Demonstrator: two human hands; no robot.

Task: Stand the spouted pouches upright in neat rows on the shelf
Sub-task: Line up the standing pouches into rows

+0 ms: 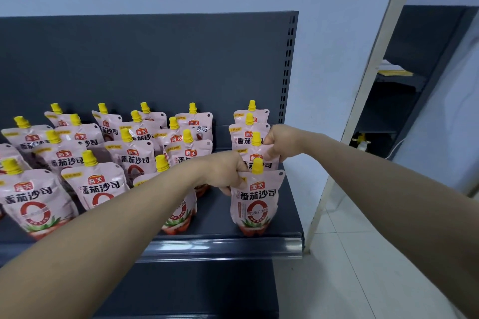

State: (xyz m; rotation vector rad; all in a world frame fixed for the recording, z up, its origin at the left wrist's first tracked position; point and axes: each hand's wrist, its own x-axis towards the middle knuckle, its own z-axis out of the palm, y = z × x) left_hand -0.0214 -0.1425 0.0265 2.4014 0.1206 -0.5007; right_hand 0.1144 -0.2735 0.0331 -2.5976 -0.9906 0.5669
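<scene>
Pink spouted pouches with yellow caps stand on a dark grey shelf (223,245). At the right end, several stand upright one behind another. The front pouch (255,202) of that row stands near the shelf's front lip, and my left hand (225,171) pinches its top left corner. Behind it is the second pouch (259,156), gripped at its upper right edge by my right hand (282,143). To the left, several more pouches (96,184) stand in looser, leaning rows, partly hidden by my left forearm.
A bare strip of shelf separates the right row from the other pouches. The shelf's dark back panel (155,65) rises behind, with a slotted upright (286,65) at its right end. Past a cream post (363,101) stands another dark shelving unit (404,90). White floor tiles lie below right.
</scene>
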